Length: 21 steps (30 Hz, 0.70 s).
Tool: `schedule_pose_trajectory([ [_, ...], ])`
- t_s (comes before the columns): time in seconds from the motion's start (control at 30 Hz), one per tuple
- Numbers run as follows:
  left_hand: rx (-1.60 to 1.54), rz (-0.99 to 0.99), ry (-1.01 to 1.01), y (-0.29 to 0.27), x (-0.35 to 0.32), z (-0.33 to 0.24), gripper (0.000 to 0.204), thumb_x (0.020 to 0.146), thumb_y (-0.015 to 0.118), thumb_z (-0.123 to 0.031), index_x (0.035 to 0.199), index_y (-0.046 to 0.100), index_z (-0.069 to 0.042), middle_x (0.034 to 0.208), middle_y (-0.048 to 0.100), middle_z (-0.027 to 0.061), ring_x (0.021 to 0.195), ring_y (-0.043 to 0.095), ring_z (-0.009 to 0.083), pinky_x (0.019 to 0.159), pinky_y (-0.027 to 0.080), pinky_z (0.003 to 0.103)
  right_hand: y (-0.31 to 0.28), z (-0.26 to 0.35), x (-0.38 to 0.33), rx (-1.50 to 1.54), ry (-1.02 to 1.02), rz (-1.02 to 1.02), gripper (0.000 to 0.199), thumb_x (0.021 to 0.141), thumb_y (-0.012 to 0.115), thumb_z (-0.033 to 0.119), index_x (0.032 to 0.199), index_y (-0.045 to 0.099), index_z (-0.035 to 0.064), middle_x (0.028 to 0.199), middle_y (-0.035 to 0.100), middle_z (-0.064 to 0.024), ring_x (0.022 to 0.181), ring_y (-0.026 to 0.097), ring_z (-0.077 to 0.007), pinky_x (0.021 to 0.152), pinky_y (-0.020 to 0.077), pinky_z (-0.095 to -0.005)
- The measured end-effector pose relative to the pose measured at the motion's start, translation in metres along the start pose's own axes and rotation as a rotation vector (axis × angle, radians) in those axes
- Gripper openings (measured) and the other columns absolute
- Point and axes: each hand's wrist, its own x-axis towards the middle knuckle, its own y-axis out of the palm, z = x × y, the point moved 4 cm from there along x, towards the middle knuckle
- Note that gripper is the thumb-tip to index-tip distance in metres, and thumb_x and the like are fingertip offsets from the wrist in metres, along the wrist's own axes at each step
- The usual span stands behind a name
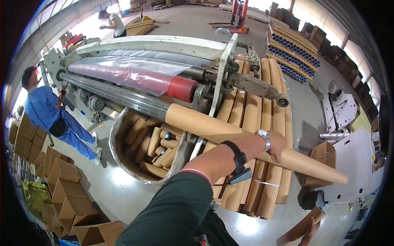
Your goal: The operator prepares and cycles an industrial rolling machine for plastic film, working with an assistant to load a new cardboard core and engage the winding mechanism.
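A long brown cardboard tube (209,125) sits over the end of a grey metal shaft (119,91) and slants down to the right. My left hand (276,144), with a watch at the wrist, grips this tube from above near its free part. At the lower right edge, my right hand (312,232) holds a short cardboard tube (296,229), tilted; part of that hand is cut off by the frame. Below the long tube lies a stack of similar cardboard tubes (266,184). The shaft belongs to a roller machine with a red roller (182,88) and clear film (131,69).
A round bin (117,153) of short tube pieces stands left of the stack. Cardboard boxes (67,180) line the lower left. A person in blue (45,108) stands at the machine's far end; another (117,24) is behind. A box (322,158) sits right; a red lift (236,18) stands far back.
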Motion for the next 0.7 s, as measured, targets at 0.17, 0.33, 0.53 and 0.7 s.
schedule_pose_trajectory([
  [0.17, 0.083, -0.111, -0.039, -0.027, -0.072, 0.037, 0.059, 0.059, 0.08, -0.048, 0.1, 0.065, -0.009, 0.087, 0.068, 0.0128, 0.083, 0.066, 0.03, 0.073, 0.052, 0.042, 0.019, 0.007, 0.023, -0.05, -0.027, 0.039, 0.068, 0.081, 0.07, 0.033, 0.134, 0.043, -0.0012, 0.116, 0.058, -0.0136, 0.102, 0.057, -0.025, 0.089, 0.046, -0.0371],
  [0.33, 0.233, -0.276, -0.297, -0.055, -0.236, 0.083, 0.057, 0.057, 0.081, -0.033, 0.106, 0.06, -0.012, 0.1, 0.061, 0.0108, 0.095, 0.057, 0.0325, 0.082, 0.045, 0.045, 0.055, 0.052, 0.009, -0.196, -0.009, -0.115, 0.075, 0.078, 0.07, 0.022, 0.141, 0.036, -0.0028, 0.127, 0.052, -0.0194, 0.114, 0.053, -0.0301, 0.096, 0.0435, -0.0381],
  [0.53, 0.692, -0.737, -0.762, -0.057, -0.54, 0.259, 0.045, 0.067, 0.07, -0.008, 0.11, 0.062, -0.003, 0.109, 0.062, 0.0182, 0.106, 0.055, 0.0392, 0.091, 0.045, 0.044, 0.132, 0.162, -0.026, -0.253, -0.179, 0.033, 0.065, 0.068, 0.076, 0.006, 0.127, 0.049, 0.001, 0.111, 0.063, -0.014, 0.099, 0.062, -0.0237, 0.084, 0.0515, -0.035],
  [0.7, -0.648, -1.687, -0.912, 0.035, -0.599, 0.31, 0.056, 0.091, 0.061, -0.028, 0.13, 0.042, 0.008, 0.117, 0.058, 0.0174, 0.098, 0.06, 0.0232, 0.08, 0.051, 0.032, 0.175, 0.231, -0.066, -0.428, -0.274, 0.082, 0.071, 0.06, 0.081, 0.01, 0.124, 0.052, 0.0036, 0.109, 0.064, -0.0142, 0.103, 0.063, -0.0283, 0.089, 0.049, -0.037],
])
